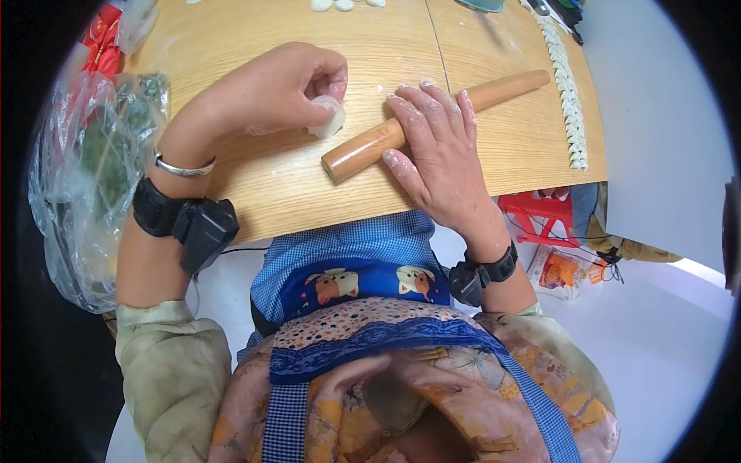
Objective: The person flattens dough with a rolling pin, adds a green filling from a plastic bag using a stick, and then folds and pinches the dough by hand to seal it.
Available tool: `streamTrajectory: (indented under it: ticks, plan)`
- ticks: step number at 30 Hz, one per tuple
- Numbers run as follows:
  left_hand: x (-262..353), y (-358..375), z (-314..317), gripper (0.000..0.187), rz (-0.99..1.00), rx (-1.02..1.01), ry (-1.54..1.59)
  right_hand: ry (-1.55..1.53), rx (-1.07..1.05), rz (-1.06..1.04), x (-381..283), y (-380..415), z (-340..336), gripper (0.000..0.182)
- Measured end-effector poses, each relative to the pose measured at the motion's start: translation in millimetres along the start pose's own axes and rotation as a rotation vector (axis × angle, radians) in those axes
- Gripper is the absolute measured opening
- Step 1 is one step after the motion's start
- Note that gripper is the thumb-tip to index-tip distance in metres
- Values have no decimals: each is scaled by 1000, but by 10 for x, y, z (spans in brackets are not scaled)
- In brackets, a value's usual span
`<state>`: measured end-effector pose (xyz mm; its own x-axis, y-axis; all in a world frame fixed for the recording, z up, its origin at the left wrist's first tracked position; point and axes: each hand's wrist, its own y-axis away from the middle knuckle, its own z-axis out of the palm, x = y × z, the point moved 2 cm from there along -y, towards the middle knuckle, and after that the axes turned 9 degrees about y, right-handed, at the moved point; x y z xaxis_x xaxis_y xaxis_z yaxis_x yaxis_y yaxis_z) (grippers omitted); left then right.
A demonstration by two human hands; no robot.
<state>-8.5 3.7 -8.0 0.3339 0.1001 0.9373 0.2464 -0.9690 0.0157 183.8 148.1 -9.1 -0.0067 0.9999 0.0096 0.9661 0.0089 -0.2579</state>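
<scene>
My left hand [297,86] is closed, with thumb and fingers pinching the edge of a small, pale piece of dough [330,125] just above the wooden table [262,185]. Across a wooden rolling pin [363,151] lies my right hand [440,143], fingers over the top and thumb on the near side. The pin slants up to the right, and its near end is close to the dough but apart from it. White flour dusts the fingers of my right hand.
A long row of overlapping dough pieces [567,92] runs along the table's right edge. Several dough rounds [343,5] lie at the far edge. Left stands a clear plastic bag [100,170] with greens; a red stool [540,216] is below right.
</scene>
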Motion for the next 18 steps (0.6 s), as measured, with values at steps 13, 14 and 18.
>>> streamTrajectory:
  ticks: [13,14,18]
  plan:
    - [4,6,67,7,-227,-66,257,-22,-67,-6,39,76,-49,52]
    - [-11,4,86,6,-237,-73,243,-24,-64,-9,41,88,-54,52]
    - [6,-4,105,7,-233,-81,171,-23,-61,-25,30,79,-69,52]
